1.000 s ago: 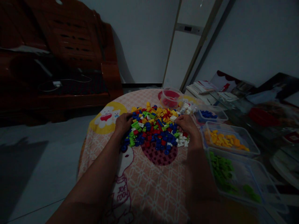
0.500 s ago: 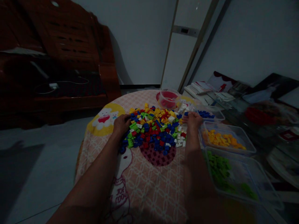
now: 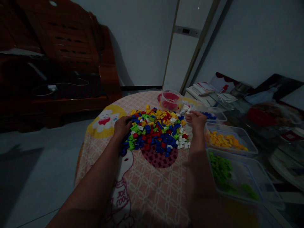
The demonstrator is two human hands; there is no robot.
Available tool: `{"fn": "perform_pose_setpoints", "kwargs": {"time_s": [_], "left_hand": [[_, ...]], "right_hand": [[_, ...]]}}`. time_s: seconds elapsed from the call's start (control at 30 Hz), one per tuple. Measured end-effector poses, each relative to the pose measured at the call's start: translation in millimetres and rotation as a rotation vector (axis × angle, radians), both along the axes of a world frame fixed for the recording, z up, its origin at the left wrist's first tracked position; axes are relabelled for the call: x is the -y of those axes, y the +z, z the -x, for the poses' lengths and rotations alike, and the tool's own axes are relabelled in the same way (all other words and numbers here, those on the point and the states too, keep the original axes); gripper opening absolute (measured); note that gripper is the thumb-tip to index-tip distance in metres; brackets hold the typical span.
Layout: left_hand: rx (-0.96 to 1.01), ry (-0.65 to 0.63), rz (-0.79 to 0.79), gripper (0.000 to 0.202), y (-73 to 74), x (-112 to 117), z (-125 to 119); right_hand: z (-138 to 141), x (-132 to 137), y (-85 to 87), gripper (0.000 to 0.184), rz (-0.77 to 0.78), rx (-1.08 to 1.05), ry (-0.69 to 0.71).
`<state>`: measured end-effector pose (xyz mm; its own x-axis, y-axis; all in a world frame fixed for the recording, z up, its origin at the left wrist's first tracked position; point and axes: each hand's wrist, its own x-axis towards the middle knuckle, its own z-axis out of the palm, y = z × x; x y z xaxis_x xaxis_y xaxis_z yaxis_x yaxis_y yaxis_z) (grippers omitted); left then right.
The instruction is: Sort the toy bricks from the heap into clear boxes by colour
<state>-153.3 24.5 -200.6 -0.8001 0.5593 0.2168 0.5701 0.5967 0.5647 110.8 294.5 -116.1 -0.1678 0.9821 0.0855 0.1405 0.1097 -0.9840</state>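
Note:
A heap of small plastic bricks in blue, red, yellow, green and white lies on a round table under a pink cartoon cloth. My left hand rests at the heap's left edge, fingers curled into the bricks. On the right, my right hand sits beyond the heap, next to white bricks and the tub of blue bricks. Its fingers are bent together; what they hold, if anything, I cannot make out.
Clear tubs line the table's right side: yellow bricks, green bricks, and a round tub with red bricks at the back. A dark wooden bench stands left. Papers and clutter fill the right.
My right hand has moved from the heap's right edge up and right toward the white bricks and the blue tub. My left hand has stayed at the heap's left edge.

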Motion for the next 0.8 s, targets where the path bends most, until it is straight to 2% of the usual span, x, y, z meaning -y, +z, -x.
{"fn": "perform_pose_setpoints", "kwargs": {"time_s": [0.07,0.17,0.43,0.6,0.8], "left_hand": [[0.011,0.002,-0.004,0.045,1.2,0.0,-1.0],[0.018,0.014,-0.007,0.046,2.3,-0.3,-2.0],[-0.001,0.006,-0.006,0.046,0.1,-0.2,-0.8],[0.009,0.006,0.001,0.046,0.9,-0.2,-1.5],[0.007,0.003,-0.007,0.045,0.1,-0.4,-1.5]], "right_hand": [[2.3,13.2,7.6,0.009,0.066,0.117,0.2],[4.1,29.3,15.1,0.017,0.089,0.333,0.455],[8.4,53.0,20.6,0.031,0.015,0.706,0.845],[13.2,64.2,24.4,0.03,0.066,0.703,0.86],[11.8,59.2,23.9,0.027,0.069,0.596,0.72]]}}
